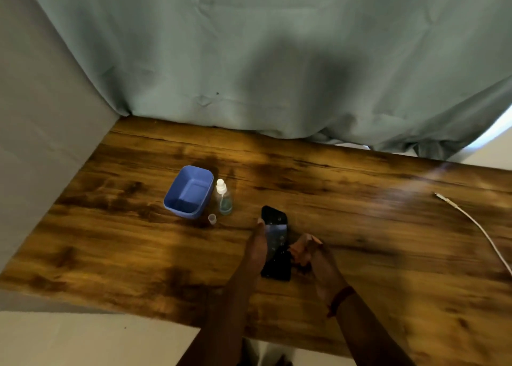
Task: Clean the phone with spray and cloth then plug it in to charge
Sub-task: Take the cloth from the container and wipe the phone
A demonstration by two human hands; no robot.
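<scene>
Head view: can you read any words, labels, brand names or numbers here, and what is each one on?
No text can be read in this view.
Spray bottle: clear, with no label showing.
Phone: the screen is dark with a pale reflection and specks, no characters legible.
Blue tub: plain, no marking visible.
Cable: white, too thin and blurred to show any print.

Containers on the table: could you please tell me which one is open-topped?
The blue tub; the clear spray bottle to its right carries a white nozzle on top.
</scene>
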